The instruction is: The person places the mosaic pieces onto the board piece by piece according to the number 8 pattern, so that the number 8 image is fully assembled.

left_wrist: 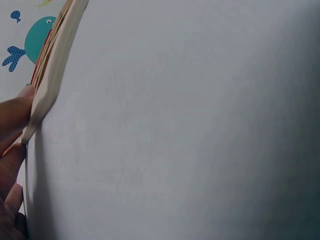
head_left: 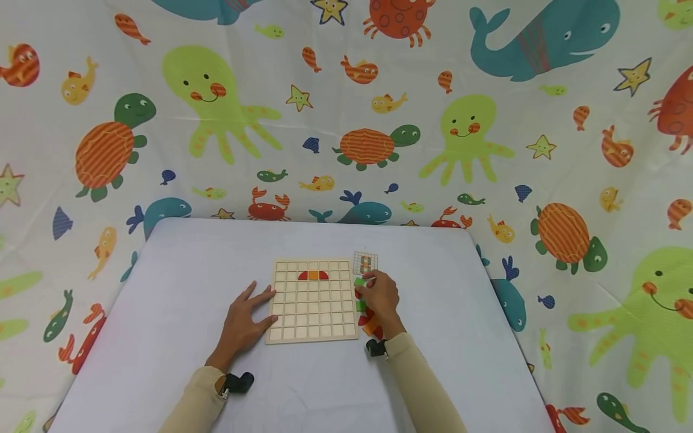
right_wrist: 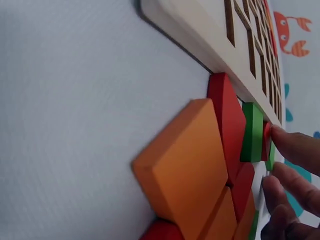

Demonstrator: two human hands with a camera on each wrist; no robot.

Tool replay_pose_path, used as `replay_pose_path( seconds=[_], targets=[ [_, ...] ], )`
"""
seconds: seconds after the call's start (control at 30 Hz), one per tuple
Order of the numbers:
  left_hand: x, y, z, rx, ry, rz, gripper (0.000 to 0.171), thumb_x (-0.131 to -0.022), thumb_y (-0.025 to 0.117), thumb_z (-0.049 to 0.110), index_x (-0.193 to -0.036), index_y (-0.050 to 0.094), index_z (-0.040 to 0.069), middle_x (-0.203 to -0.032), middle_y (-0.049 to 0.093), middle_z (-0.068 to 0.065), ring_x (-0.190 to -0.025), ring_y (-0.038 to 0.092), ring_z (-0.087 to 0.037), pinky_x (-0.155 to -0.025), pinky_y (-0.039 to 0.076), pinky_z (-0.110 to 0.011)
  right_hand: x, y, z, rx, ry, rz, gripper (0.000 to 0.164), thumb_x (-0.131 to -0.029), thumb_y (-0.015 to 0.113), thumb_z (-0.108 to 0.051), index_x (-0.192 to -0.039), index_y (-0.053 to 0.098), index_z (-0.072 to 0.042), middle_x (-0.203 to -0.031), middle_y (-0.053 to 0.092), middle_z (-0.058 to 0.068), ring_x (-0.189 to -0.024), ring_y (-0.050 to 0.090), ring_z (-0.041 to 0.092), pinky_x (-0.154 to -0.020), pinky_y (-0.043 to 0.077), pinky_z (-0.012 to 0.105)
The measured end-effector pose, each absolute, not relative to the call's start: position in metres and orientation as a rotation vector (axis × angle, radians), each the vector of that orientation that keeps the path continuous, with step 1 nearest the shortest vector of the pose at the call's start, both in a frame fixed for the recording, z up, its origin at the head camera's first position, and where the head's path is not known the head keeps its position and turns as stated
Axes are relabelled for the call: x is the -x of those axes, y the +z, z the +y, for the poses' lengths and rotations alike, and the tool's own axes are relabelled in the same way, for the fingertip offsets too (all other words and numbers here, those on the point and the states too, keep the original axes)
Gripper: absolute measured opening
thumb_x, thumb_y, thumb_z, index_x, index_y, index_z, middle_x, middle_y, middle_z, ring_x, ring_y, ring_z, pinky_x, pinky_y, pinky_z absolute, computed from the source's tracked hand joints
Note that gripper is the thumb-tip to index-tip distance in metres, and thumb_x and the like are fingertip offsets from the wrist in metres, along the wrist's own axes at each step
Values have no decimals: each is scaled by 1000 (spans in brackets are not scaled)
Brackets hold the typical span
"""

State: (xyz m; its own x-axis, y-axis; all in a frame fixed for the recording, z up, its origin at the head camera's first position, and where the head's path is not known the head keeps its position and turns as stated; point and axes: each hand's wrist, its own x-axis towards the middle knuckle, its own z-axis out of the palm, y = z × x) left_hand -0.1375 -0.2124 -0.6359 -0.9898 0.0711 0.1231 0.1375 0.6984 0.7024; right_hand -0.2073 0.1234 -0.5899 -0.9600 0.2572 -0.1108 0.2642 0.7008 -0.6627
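Note:
A wooden grid board (head_left: 311, 341) lies on the table, with two red rounded blocks (head_left: 323, 275) and an orange square block (head_left: 313, 275) between them in an upper row. My left hand (head_left: 243, 322) has its fingers spread, touching the board's left edge; in the left wrist view the fingertips (left_wrist: 17, 115) meet the board's side. Just right of the board, my right hand (head_left: 381, 297) pinches a small red block (right_wrist: 266, 140) among the loose pieces. Its exact shape is partly hidden by the fingers. Green blocks (right_wrist: 251, 132) lie close beside it.
A small pattern card (head_left: 358, 263) with a coloured grid picture lies at the board's upper right. Orange blocks (right_wrist: 187, 165) and red blocks (right_wrist: 227, 125) are heaped along the board's right side. A sea-animal curtain (head_left: 303, 132) hangs behind the white-covered table (head_left: 216, 252).

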Motion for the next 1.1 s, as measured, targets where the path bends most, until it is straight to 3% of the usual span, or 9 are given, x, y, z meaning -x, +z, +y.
replay_pose_path(
  seconds=[0.7,0.87,1.1],
  targets=[
    [138,-636,-214,171,-1181,-2817,63,-87,87,22,-145,66,12,-167,38,-31,-153,35,-58,-119,30,-78,211,-590,120,-290,-1298,2906,6,-96,77,-16,-99,71,-17,-88,69,1,-69,59,16,-57,43,31],
    [137,-635,-214,173,-1182,-2812,63,-86,87,21,-145,66,11,-166,41,-29,-154,35,-56,-120,30,-77,212,-586,109,-171,-1392,2892,6,-96,78,-15,-100,74,-16,-91,70,3,-61,51,15,-50,36,28],
    [136,-633,-214,202,-1169,-2776,62,-86,87,23,-143,68,10,-163,46,-29,-152,38,-57,-118,32,-77,213,-588,86,-39,-1426,2857,6,-95,79,-15,-98,75,-17,-88,70,2,-60,50,12,-51,36,24]
  ],
)
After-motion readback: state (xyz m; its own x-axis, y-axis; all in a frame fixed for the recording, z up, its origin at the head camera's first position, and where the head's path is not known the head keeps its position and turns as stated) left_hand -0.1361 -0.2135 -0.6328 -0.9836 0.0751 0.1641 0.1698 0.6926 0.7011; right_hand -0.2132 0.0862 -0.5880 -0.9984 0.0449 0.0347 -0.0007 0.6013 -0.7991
